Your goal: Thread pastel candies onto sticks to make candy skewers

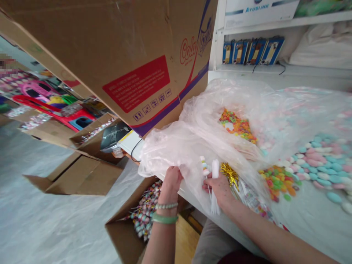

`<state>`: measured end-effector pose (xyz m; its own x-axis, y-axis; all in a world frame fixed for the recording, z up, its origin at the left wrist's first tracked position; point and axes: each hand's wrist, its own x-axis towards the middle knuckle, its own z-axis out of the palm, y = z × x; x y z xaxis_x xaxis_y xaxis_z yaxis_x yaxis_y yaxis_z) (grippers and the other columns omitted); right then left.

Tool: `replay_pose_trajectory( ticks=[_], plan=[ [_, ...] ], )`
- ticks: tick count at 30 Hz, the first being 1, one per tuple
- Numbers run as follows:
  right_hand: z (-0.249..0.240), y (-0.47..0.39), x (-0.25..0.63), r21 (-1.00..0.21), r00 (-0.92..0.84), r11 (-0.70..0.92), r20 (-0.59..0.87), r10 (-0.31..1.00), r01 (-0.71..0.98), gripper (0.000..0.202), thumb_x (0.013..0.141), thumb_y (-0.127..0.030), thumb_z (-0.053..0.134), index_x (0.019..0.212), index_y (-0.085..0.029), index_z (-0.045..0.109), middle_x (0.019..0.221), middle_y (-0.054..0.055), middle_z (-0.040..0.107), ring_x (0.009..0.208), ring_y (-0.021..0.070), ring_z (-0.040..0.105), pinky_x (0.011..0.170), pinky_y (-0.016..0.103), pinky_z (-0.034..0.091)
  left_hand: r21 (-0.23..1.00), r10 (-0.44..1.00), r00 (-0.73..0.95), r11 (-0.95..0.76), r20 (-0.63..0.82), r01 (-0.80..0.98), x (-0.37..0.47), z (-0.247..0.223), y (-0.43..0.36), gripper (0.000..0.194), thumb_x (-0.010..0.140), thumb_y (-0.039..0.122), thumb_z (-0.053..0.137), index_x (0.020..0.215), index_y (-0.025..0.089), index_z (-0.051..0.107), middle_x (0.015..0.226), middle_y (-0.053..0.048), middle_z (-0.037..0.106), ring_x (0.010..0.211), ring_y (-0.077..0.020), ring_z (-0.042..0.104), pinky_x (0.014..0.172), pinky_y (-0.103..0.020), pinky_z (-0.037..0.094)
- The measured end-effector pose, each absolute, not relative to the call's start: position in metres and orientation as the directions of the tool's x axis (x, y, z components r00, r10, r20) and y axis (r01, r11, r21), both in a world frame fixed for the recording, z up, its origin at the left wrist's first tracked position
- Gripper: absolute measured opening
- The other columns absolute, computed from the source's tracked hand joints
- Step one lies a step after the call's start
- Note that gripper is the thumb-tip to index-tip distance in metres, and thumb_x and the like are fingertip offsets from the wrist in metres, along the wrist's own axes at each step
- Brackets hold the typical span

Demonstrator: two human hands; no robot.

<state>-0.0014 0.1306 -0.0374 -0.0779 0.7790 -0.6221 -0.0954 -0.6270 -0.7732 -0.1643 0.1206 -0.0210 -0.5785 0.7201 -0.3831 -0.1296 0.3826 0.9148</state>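
My right hand [221, 189] is closed around a bundle of white sticks [215, 170]. The same hand also holds a candy skewer [204, 165] with pastel pieces on its top, pointing up. To the left, my left hand [172, 179] is closed at the near edge of a large clear plastic bag [167, 146], its fingertips partly hidden. Gold twist ties [230, 174] lie just right of the sticks. Orange and green gummy candies [280, 181] and pink, white and blue candies [327, 161] are heaped further right. Small gummy rings [238, 126] show inside the plastic.
A tall cardboard carton [132, 55] stands at the back left of the white table [308, 220]. Below the table's left edge, an open box [118, 234] holds many finished candy skewers [147, 209]. More boxes [79, 176] stand on the floor; a white shelf [247, 69] is behind.
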Motion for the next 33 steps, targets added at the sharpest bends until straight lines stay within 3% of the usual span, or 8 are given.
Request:
replay_pose_trajectory(
  ticks=[3, 5, 7, 11, 15, 19, 21, 33],
  plan=[
    [-0.039, 0.132, -0.002, -0.769, -0.068, -0.631, -0.627, 0.776, -0.107, 0.022, 0.054, -0.012, 0.063, 0.07, -0.02, 0.051, 0.053, -0.002, 0.061, 0.047, 0.0175, 0.062, 0.04, 0.024, 0.045, 0.837, 0.684, -0.63, 0.539, -0.368, 0.096, -0.178, -0.006, 0.086, 0.03, 0.064, 0.028, 0.063, 0.04, 0.02, 0.048, 0.037, 0.002, 0.036, 0.046, -0.0148, 0.043, 0.05, -0.025, 0.031],
    [-0.04, 0.132, -0.003, -0.765, -0.066, -0.633, -0.63, 0.774, -0.117, 0.022, 0.054, -0.011, 0.062, 0.071, -0.02, 0.051, 0.054, -0.002, 0.06, 0.046, 0.0169, 0.061, 0.04, 0.024, 0.045, 0.623, 0.674, -0.677, 0.674, -0.296, 0.398, -0.179, 0.011, 0.062, 0.028, 0.064, 0.03, 0.066, 0.041, 0.021, 0.052, 0.041, -0.001, 0.044, 0.054, -0.0192, 0.049, 0.055, -0.028, 0.033],
    [-0.041, 0.132, -0.003, -0.764, -0.067, -0.632, -0.629, 0.774, -0.128, 0.022, 0.054, -0.01, 0.061, 0.071, -0.02, 0.051, 0.054, -0.003, 0.059, 0.044, 0.0157, 0.059, 0.04, 0.024, 0.044, 0.568, 0.654, -0.745, 0.666, -0.131, 0.485, -0.167, 0.032, 0.047, 0.017, 0.068, 0.036, 0.066, 0.058, 0.022, 0.065, 0.057, -0.006, 0.059, 0.071, -0.0284, 0.057, 0.066, -0.034, 0.039],
    [-0.041, 0.131, -0.003, -0.78, -0.075, -0.612, -0.608, 0.791, -0.134, 0.02, 0.055, -0.01, 0.06, 0.07, -0.02, 0.05, 0.05, -0.005, 0.056, 0.043, 0.0135, 0.056, 0.04, 0.022, 0.041, 0.808, 0.817, -0.501, 0.078, 0.284, 0.585, -0.12, 0.063, 0.063, 0.026, 0.075, 0.03, 0.063, 0.099, 0.023, 0.07, 0.106, -0.011, 0.067, 0.118, -0.0355, 0.048, 0.103, -0.047, 0.03],
    [-0.039, 0.131, -0.002, -0.794, -0.107, -0.589, -0.579, 0.808, -0.149, 0.021, 0.054, -0.01, 0.061, 0.066, -0.021, 0.048, 0.047, -0.006, 0.053, 0.041, 0.0116, 0.051, 0.04, 0.022, 0.04, 0.648, 0.983, 0.038, -0.148, 0.181, 0.747, -0.106, 0.042, 0.099, 0.036, 0.082, 0.021, 0.053, 0.117, 0.025, 0.062, 0.135, -0.008, 0.054, 0.134, -0.0323, 0.035, 0.113, -0.054, 0.012],
    [-0.04, 0.132, -0.002, -0.775, -0.08, -0.618, -0.613, 0.786, -0.13, 0.023, 0.055, -0.014, 0.064, 0.072, -0.021, 0.05, 0.052, -0.004, 0.058, 0.046, 0.0166, 0.059, 0.041, 0.025, 0.044, 0.376, 0.939, -0.316, 0.247, 0.133, 0.893, -0.141, -0.02, 0.09, 0.037, 0.086, 0.018, 0.04, 0.117, 0.015, 0.062, 0.135, -0.022, 0.049, 0.131, -0.0407, 0.036, 0.104, -0.066, 0.02],
    [-0.041, 0.133, -0.003, -0.769, -0.059, -0.627, -0.625, 0.778, -0.126, 0.025, 0.054, -0.013, 0.063, 0.074, -0.02, 0.05, 0.052, -0.004, 0.059, 0.046, 0.0176, 0.061, 0.041, 0.024, 0.044, 0.352, 0.917, -0.388, 0.334, 0.094, 0.875, -0.155, -0.047, 0.073, 0.041, 0.087, 0.022, 0.043, 0.125, 0.015, 0.057, 0.137, -0.022, 0.048, 0.131, -0.0393, 0.037, 0.103, -0.061, 0.029],
    [0.003, 0.14, 0.001, -0.79, -0.083, -0.527, -0.53, 0.844, -0.313, 0.029, 0.053, -0.018, 0.067, 0.078, -0.019, 0.053, 0.059, -0.003, 0.062, 0.049, 0.0148, 0.062, 0.048, 0.025, 0.048, 0.35, 0.885, -0.414, 0.326, 0.214, 0.878, -0.137, -0.073, 0.063, 0.048, 0.093, 0.03, 0.034, 0.136, 0.013, 0.046, 0.143, -0.023, 0.04, 0.136, -0.0383, 0.029, 0.105, -0.061, 0.025]
  ],
)
